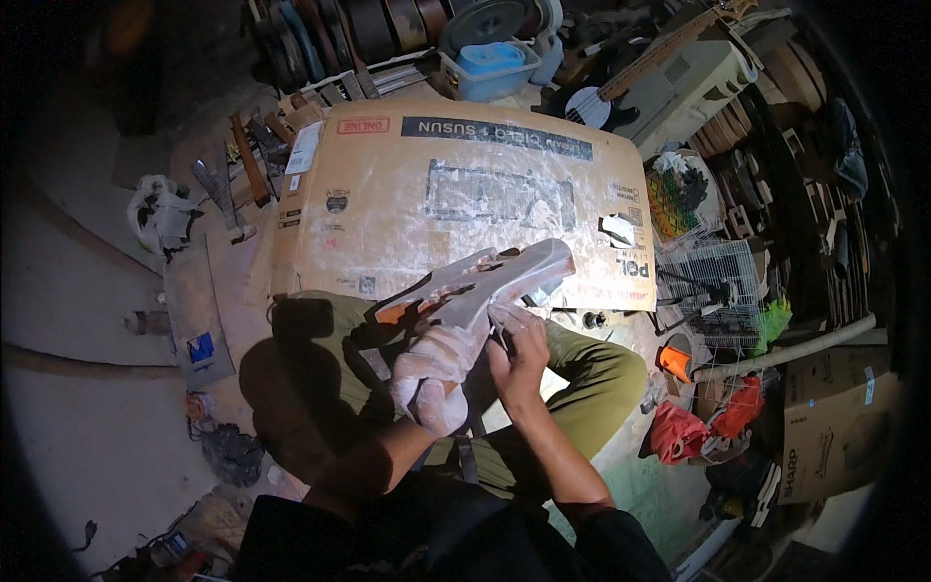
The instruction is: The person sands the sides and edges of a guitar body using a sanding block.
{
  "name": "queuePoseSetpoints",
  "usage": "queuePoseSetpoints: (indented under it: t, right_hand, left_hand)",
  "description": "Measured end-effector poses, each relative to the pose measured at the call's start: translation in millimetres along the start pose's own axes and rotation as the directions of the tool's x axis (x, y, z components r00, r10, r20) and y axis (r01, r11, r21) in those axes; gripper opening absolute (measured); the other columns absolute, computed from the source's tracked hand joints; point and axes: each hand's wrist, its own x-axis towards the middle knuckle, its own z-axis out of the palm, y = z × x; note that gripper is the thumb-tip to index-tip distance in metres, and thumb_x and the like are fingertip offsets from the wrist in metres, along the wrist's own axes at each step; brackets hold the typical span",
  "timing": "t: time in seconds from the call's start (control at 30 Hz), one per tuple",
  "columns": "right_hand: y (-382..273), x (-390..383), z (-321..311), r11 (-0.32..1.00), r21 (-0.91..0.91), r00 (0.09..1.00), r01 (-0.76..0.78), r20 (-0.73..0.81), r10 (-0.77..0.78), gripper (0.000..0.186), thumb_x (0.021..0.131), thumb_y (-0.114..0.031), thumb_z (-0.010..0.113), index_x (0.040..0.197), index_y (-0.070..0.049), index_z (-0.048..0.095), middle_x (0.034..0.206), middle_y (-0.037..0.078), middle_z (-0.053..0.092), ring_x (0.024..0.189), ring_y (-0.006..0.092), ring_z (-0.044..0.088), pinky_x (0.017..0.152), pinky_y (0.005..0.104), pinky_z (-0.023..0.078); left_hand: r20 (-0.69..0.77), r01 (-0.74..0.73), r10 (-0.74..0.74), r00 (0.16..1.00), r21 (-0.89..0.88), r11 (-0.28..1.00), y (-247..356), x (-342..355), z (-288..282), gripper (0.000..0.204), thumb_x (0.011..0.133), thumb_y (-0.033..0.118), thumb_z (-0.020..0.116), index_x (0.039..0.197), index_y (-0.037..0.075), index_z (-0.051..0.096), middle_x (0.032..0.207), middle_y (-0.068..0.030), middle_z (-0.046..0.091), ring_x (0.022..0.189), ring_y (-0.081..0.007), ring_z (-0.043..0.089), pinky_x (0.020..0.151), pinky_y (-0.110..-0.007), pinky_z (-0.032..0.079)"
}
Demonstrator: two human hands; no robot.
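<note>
Above my lap I hold a dusty, pale curved piece (504,278) with cut-out openings. It looks like an electric guitar body, tilted up on its edge, with bare orange-brown wood showing at its left side. My left hand (427,373), in a whitish, dust-covered glove or wrapping, is closed around its near end. The bare right hand (521,351), dusty too, bends its fingers against the piece's near right edge. Whether something small sits under those fingers is hidden.
A flattened cardboard sheet (388,209), streaked with white dust, lies ahead of my crossed legs. Hand tools (249,160) lie to its left. A guitar neck (669,44), a wire rack (713,281) and wooden pieces crowd the right. A plastic tub (490,78) stands behind.
</note>
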Motion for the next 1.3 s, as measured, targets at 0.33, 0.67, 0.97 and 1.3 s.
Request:
queuePoseSetpoints:
  t: [0.33, 0.67, 0.97, 1.3]
  right_hand:
    - [-15.1, -5.3, -4.3, 0.997, 0.065, 0.999, 0.042, 0.024, -0.043, 0.035, 0.070, 0.003, 0.071, 0.105, -0.001, 0.071, 0.105, 0.016, 0.067, 0.091, 0.0356, 0.060, 0.082, 0.0429, 0.048]
    - [-48.1, -11.7, -15.8, 0.974, 0.190, 0.990, 0.126, 0.044, -0.137, 0.037, 0.070, 0.004, 0.069, 0.107, -0.002, 0.070, 0.106, 0.017, 0.069, 0.091, 0.0350, 0.062, 0.080, 0.0437, 0.048]
    - [-33.2, -15.5, -12.2, 0.957, 0.270, 0.992, 0.105, 0.045, -0.122, 0.045, 0.070, 0.005, 0.066, 0.115, -0.001, 0.071, 0.111, 0.017, 0.068, 0.098, 0.0379, 0.060, 0.088, 0.0405, 0.049]
    - [4.4, -7.2, -1.6, 0.973, 0.229, 0.999, -0.030, 0.048, 0.019, 0.041, 0.073, 0.006, 0.060, 0.113, 0.003, 0.070, 0.113, 0.020, 0.068, 0.103, 0.0333, 0.063, 0.093, 0.0388, 0.049]
  left_hand:
    - [-0.034, -0.037, 0.039, 0.999, 0.057, 0.998, -0.8, -9.6, 3.0, 0.022, 0.097, 0.027, 0.053, 0.095, 0.009, 0.042, 0.088, -0.0135, 0.054, 0.082, -0.0285, 0.056, 0.076, -0.045, 0.050]
    - [-0.090, 0.018, -0.016, 0.996, 0.023, 1.000, -0.8, -20.6, -1.0, 0.027, 0.092, 0.028, 0.061, 0.095, 0.007, 0.046, 0.097, -0.0145, 0.051, 0.093, -0.0292, 0.053, 0.082, -0.047, 0.050]
    - [-0.075, -0.007, 0.009, 0.997, 0.030, 1.000, -1.8, -16.6, 1.6, 0.026, 0.093, 0.028, 0.060, 0.093, 0.007, 0.044, 0.096, -0.0139, 0.050, 0.091, -0.0282, 0.052, 0.080, -0.044, 0.049]
    - [-0.063, 0.020, -0.013, 0.998, 0.104, 0.994, 3.3, -8.8, 6.3, 0.027, 0.092, 0.029, 0.057, 0.095, 0.007, 0.042, 0.093, -0.0128, 0.047, 0.086, -0.0275, 0.051, 0.076, -0.044, 0.049]
